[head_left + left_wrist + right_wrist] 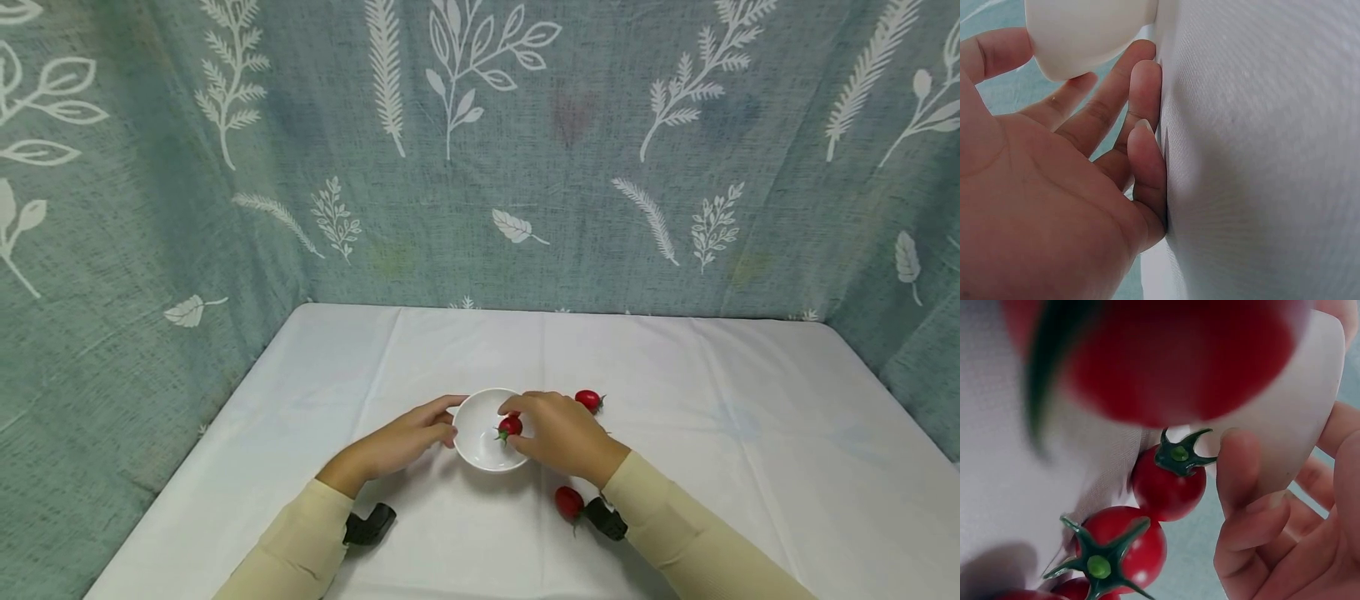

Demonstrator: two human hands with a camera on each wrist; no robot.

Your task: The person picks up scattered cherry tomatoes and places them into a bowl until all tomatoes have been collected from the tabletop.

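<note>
A small white bowl (pixel 472 437) stands on the white-covered table in the middle of the head view. My left hand (pixel 401 442) holds its left side, thumb and fingers set around the wall; in the left wrist view the thumb and fingertips touch the bowl (pixel 1088 37). Over the bowl's right rim reaches my right hand (pixel 566 433), pinching a red cherry tomato (pixel 510 426) with a green stem between thumb and forefinger, inside the rim. The right wrist view shows the right fingers (pixel 1241 469) against the bowl, while the pinched tomato is hidden there.
One cherry tomato (pixel 588 401) lies beyond the right hand, another (pixel 569 502) near the right wrist. Several tomatoes (pixel 1169 481) cluster beside the right hand. Black devices (pixel 370 525) sit at both wrists. A green leaf-patterned curtain (pixel 480 233) hangs behind the table (pixel 637 358).
</note>
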